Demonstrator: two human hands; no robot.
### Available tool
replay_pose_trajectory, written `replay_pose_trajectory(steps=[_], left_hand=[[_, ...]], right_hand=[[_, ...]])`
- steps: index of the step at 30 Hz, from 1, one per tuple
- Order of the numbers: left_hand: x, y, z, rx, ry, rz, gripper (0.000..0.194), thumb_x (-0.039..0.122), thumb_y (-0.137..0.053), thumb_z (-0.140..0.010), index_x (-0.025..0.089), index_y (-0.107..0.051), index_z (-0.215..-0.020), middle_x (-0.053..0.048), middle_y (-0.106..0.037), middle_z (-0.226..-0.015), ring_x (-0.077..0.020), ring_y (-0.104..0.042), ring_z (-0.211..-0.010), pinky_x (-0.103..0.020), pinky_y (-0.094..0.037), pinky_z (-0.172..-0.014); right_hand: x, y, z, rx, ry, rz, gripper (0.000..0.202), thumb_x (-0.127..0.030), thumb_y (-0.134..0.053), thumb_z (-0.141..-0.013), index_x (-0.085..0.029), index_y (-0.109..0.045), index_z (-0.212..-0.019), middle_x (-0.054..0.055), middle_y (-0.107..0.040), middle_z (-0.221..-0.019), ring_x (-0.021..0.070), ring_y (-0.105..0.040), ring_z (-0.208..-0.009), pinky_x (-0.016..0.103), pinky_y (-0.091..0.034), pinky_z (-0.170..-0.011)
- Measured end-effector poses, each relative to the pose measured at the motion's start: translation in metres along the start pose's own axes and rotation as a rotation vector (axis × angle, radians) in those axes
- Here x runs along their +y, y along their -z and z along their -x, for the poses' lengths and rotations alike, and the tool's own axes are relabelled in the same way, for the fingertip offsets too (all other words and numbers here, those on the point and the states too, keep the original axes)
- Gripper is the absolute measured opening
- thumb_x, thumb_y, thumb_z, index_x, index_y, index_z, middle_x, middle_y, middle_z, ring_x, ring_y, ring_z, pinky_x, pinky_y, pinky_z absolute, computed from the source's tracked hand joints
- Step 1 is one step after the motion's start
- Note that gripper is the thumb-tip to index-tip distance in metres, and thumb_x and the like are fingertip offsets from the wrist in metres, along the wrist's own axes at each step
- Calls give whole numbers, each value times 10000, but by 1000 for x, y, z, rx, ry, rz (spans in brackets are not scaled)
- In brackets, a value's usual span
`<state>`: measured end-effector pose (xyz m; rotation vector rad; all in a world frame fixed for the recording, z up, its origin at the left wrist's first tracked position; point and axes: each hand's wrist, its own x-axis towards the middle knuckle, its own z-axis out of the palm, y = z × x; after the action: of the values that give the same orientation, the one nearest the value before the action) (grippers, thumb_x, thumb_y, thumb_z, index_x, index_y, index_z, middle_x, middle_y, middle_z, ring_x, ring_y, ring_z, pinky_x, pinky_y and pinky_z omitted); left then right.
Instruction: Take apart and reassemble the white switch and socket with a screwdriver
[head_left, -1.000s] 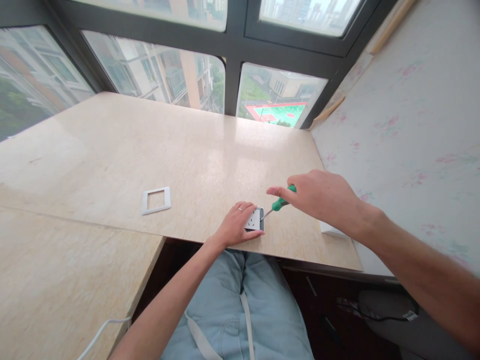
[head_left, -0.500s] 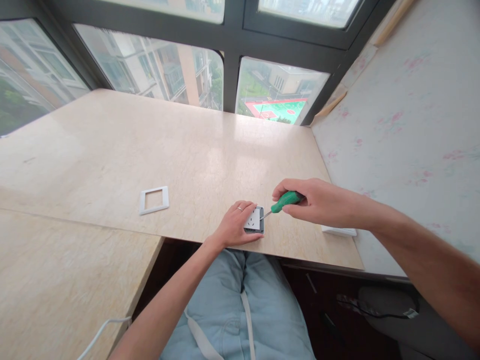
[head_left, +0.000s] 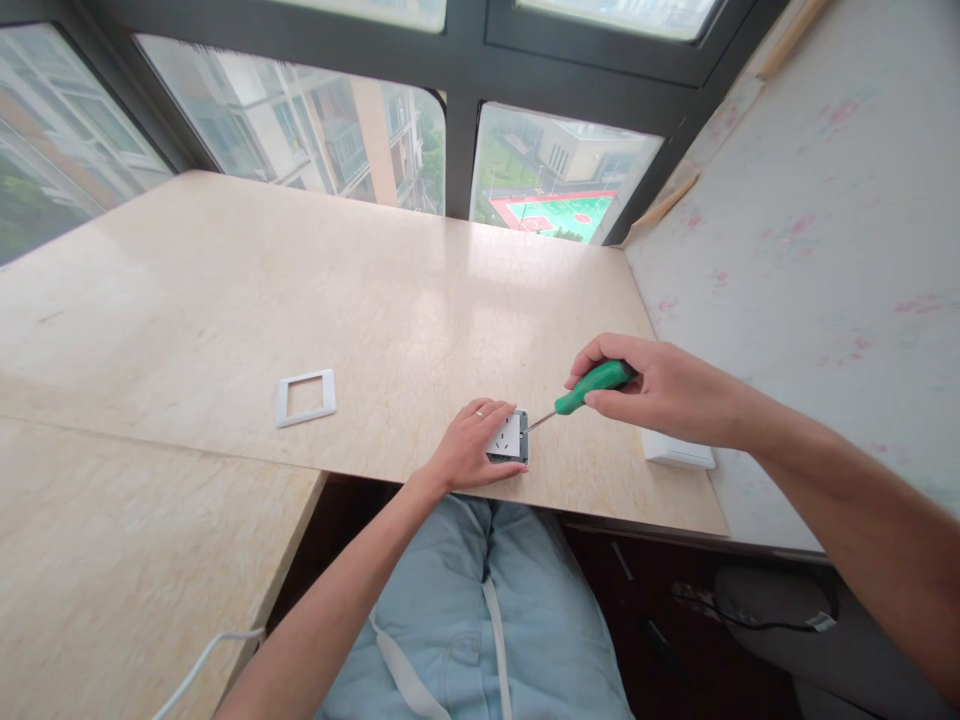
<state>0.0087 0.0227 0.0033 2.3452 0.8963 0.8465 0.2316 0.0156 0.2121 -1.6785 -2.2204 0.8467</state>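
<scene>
A white socket [head_left: 505, 437] with a dark grey frame lies near the front edge of the counter. My left hand [head_left: 476, 444] grips it from the left, fingers over the top and thumb along the lower edge. In my right hand [head_left: 630, 380] is a screwdriver [head_left: 598, 385] with a green handle. Its thin metal shaft slants down left, and the tip is at the right side of the socket, by a screw; whether it touches is too small to tell.
An open white rectangular frame [head_left: 306, 398] lies on the counter [head_left: 360, 300] to the left. A white box-like part [head_left: 679, 451] sits by the papered wall at right. Windows stand behind, and a white cable [head_left: 202, 660] runs at lower left.
My right hand has moved up and right with the screwdriver, drawing the tip slightly up from where it was. More of the white part at right shows. My left hand stays on the socket.
</scene>
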Motion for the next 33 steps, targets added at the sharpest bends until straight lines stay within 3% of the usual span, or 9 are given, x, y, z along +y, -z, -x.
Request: replay_pose_trajectory(steps=[7, 22, 27, 33], left_hand=[[-1, 1, 1, 2, 41, 93, 933, 655, -778, -717, 241, -428, -1476, -124, -622, -1335, -332, -546, -1222, -509, -428, -1086], [-1, 2, 0, -19, 99, 153, 934, 594, -851, -654, 205, -478, -1416, -138, -630, -1290, -326, -554, -1204, -500, -417, -1078], [-3, 0, 3, -31, 103, 153, 1040, 574, -859, -658, 240, -353, -1503, -133, -591, -1347, -335, -521, -1234, -524, -423, -1078], [-5, -1, 5, -14, 76, 175, 1078, 567, -868, -661, 230, -313, -1521, -152, -565, -1375, -334, -502, -1268, -525, -422, -1092]], right_hand=[[7, -9, 0, 138, 0, -171, 283, -146, -633, -769, -247, -505, -1001, 14, -765, -879, 205, -717, -778, 303, -498, -653], [18, -38, 3, 128, 61, -231, 285, -117, -571, -724, -258, -513, -964, -43, -687, -758, 147, -650, -629, 261, -483, -578], [20, -65, -5, 19, -54, -265, 69, -228, -568, -828, -238, -563, -896, -76, -556, -599, 115, -578, -479, 235, -440, -490], [41, -86, -14, -61, -144, -150, 96, -294, -583, -856, -217, -632, -886, -72, -544, -597, 94, -549, -418, 237, -429, -489]])
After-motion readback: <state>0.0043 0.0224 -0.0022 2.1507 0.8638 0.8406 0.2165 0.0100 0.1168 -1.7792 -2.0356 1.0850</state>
